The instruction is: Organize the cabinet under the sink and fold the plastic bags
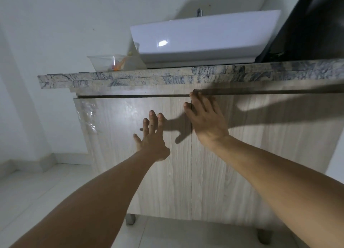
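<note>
though outstretched, both hands [204, 121] spread, empty

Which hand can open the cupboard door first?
Probably the right hand: its fingertips already reach the top edge of the right door, by the gap. The left hand is spread open lower, in front of the left door.

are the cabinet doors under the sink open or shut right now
Shut. Both cabinet doors lie flush, only a thin seam between them; right hand reaches their top edge.

a home bathroom: white basin [202, 41] on stone-topped wooden vanity [223, 164].
</note>
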`<state>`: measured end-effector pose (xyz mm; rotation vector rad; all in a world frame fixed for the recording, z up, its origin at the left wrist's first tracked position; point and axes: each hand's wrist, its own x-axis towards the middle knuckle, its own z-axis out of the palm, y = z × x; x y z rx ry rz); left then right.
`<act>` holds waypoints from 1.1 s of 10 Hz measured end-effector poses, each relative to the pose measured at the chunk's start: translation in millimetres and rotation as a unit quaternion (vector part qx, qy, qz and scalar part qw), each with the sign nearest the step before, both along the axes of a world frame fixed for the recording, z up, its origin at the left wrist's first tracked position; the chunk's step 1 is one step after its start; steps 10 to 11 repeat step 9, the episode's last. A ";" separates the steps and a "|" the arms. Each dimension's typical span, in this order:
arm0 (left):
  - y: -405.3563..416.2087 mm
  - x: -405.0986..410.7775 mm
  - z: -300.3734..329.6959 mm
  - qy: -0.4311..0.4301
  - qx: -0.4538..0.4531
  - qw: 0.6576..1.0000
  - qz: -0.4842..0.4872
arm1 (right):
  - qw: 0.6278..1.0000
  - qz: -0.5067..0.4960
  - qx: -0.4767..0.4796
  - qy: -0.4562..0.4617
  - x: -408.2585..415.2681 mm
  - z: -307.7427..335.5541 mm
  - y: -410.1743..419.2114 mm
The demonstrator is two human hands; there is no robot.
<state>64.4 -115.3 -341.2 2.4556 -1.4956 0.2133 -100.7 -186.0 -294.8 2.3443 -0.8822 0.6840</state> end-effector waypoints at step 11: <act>65.6 -36.3 75.4 -0.038 0.071 0.994 -0.069 | 0.973 -0.037 0.226 0.013 -76.5 20.3 35.5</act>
